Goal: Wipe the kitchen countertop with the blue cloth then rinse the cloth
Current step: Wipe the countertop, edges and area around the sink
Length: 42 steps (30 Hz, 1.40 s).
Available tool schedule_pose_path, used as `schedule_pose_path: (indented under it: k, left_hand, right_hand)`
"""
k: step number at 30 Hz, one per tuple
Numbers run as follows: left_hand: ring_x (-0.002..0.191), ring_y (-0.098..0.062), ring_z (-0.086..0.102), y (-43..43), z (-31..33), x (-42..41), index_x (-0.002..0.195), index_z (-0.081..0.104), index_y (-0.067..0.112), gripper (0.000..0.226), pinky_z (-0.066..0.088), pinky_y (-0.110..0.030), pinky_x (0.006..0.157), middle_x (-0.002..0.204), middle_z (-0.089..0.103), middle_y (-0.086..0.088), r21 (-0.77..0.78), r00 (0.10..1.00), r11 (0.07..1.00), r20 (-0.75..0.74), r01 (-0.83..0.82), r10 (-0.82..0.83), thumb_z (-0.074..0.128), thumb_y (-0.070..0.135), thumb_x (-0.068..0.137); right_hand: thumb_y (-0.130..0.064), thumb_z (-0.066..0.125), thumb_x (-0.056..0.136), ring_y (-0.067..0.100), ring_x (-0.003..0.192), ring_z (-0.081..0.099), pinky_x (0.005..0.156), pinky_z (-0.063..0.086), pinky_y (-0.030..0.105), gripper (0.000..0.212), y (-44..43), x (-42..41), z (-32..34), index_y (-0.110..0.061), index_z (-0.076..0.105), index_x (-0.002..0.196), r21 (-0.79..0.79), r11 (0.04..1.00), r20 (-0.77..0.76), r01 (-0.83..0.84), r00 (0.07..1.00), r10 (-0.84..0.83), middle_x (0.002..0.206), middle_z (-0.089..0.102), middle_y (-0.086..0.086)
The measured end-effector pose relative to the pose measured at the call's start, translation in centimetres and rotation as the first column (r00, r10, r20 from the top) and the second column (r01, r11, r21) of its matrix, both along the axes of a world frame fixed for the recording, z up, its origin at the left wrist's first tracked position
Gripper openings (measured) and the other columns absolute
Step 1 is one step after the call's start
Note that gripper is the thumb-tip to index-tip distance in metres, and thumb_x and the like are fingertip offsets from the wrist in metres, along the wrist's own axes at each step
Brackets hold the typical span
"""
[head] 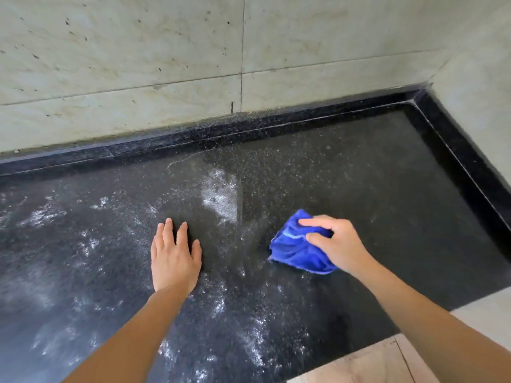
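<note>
Right hand (336, 244) — curled round blue cloth (296, 251)

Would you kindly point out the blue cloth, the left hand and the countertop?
blue cloth (296, 248): head view, creased middle.
left hand (174, 255): head view, back of hand.
countertop (387, 189): head view, bare dark surface.

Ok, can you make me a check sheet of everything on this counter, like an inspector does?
Surface: dark speckled counter; white dusty smears across the left and middle, right part looks cleaner.
Job's things: blue cloth, bunched up, lying on the counter.
Clutter: nothing seen.
Hands: left hand flat on the counter, fingers straight; right hand grips the cloth.
Cables: nothing seen.
Surroundings: pale tiled wall with dark specks; raised dark rim along the back and right.
</note>
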<state>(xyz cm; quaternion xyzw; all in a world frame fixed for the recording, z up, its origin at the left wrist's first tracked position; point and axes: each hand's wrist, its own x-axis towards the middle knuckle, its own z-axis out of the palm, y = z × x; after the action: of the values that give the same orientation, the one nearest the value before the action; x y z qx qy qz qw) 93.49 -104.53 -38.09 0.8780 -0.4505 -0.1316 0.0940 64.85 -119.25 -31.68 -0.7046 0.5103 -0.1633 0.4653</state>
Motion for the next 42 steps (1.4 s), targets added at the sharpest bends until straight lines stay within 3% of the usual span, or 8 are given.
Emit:
schedule_pose_path:
  k: [4,9,17,22,26,30,36,42]
  left_hand:
    - [0.136,-0.041,0.035,5.1,0.8,-1.6,0.131,0.054,0.005,0.046,0.034,-0.054,0.109,0.145,0.042,-0.023,-0.040,0.995,0.995,0.057,0.090,-0.087,0.045,0.033,0.095]
    - [0.138,-0.040,0.031,12.0,-0.6,-3.0,0.134,0.052,0.005,0.063,0.026,-0.050,0.112,0.148,0.038,-0.023,-0.025,0.986,0.993,0.120,0.119,-0.115,0.025,0.047,0.096]
    - [0.144,-0.036,0.020,13.0,-0.8,-3.6,0.141,0.045,0.006,0.064,0.017,-0.049,0.117,0.153,0.029,-0.021,-0.013,0.989,0.994,0.104,0.110,-0.108,0.024,0.045,0.095]
    - [0.144,-0.037,0.021,13.1,-1.1,-3.6,0.141,0.045,0.007,0.064,0.017,-0.050,0.117,0.153,0.030,-0.021,-0.043,0.989,0.993,0.107,0.108,-0.103,0.024,0.046,0.095]
    - [0.144,-0.037,0.020,13.1,-1.5,-3.4,0.142,0.043,0.007,0.063,0.017,-0.050,0.117,0.153,0.029,-0.021,-0.062,0.988,0.992,0.116,0.106,-0.099,0.025,0.046,0.095]
    - [0.144,-0.037,0.020,13.2,-1.6,-3.4,0.142,0.044,0.007,0.064,0.016,-0.049,0.117,0.153,0.029,-0.021,-0.064,0.988,0.993,0.124,0.104,-0.095,0.024,0.046,0.094]
    - [0.143,-0.037,0.020,13.3,-1.3,-3.6,0.141,0.045,0.006,0.066,0.017,-0.051,0.117,0.153,0.030,-0.021,-0.081,0.991,0.993,0.107,0.090,-0.081,0.024,0.047,0.093]
    - [0.144,-0.036,0.018,13.2,-1.4,-3.7,0.141,0.043,0.007,0.065,0.014,-0.049,0.118,0.153,0.029,-0.021,-0.096,0.992,0.992,0.108,0.080,-0.069,0.026,0.047,0.093]
  right_hand:
    - [-0.011,0.065,0.087,0.033,0.118,0.053,0.098,0.040,0.030,0.030,-4.5,-4.6,-3.0,-0.006,0.067,0.116,-0.274,0.944,-0.296,0.183,0.918,-0.264,0.130,0.057,0.011]
    - [-0.026,0.050,0.090,0.038,0.101,0.053,0.084,0.046,0.045,0.035,5.6,-2.5,-6.8,-0.009,0.066,0.116,-0.603,0.798,-0.374,-0.009,0.886,-0.273,0.131,0.056,0.014]
    - [-0.003,0.055,0.077,0.019,0.104,0.056,0.093,0.047,0.035,0.044,14.5,-0.6,-3.4,-0.018,0.067,0.117,-0.184,0.968,-0.043,-0.173,0.985,0.168,0.122,0.061,-0.002]
    - [0.001,0.054,0.083,0.019,0.128,0.046,0.107,0.031,0.027,0.064,3.7,-9.4,-1.2,-0.021,0.043,0.142,-0.228,0.963,-0.252,0.143,0.947,-0.201,0.140,0.050,0.001]
    - [-0.033,0.044,0.092,0.033,0.126,0.049,0.104,0.038,0.042,0.049,3.5,-12.0,-4.8,-0.010,0.053,0.135,-0.368,0.882,-0.388,0.294,0.814,-0.433,0.137,0.053,0.013]
    - [-0.029,0.042,0.092,0.032,0.103,0.057,0.085,0.046,0.042,0.040,14.4,-6.8,-7.0,-0.012,0.064,0.120,-0.568,0.814,-0.315,0.118,0.883,-0.348,0.129,0.060,0.009]
    - [-0.017,0.055,0.089,0.014,0.106,0.052,0.092,0.046,0.034,0.035,18.9,-5.2,-4.7,-0.021,0.064,0.122,-0.382,0.924,-0.055,-0.012,0.998,-0.009,0.122,0.061,-0.003]
    - [-0.034,0.043,0.093,0.035,0.131,0.041,0.108,0.030,0.034,0.049,7.0,-17.6,-4.0,-0.007,0.055,0.132,-0.450,0.848,-0.354,0.280,0.816,-0.457,0.143,0.047,0.015]
